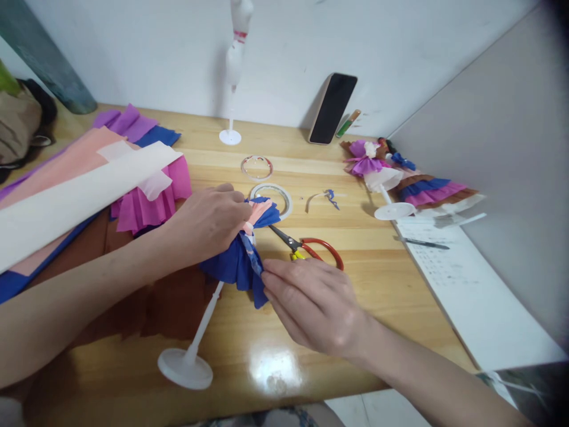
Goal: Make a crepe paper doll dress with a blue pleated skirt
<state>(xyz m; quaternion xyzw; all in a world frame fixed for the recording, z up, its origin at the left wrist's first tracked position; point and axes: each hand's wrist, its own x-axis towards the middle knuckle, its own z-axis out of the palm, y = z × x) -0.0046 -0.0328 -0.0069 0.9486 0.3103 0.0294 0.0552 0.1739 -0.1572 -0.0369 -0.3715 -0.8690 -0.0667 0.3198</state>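
Note:
A small doll figure dressed in pleated blue crepe paper leans on a white stand, whose round foot is near the table's front. My left hand is closed around the upper part of the figure, where pink and blue paper sticks out past the fingers. The figure's top is hidden behind that hand. With fingertips pinched, my right hand grips the right edge of the blue crepe paper, by a narrow shiny strip running down from the waist. Red-handled scissors lie just beyond my right hand.
Crepe paper sheets are heaped at left. Two tape rolls, one white, lie behind the hands. A bare white figure on a stand, a phone and dressed dolls stand or lie farther back. At right is a written sheet with a pen.

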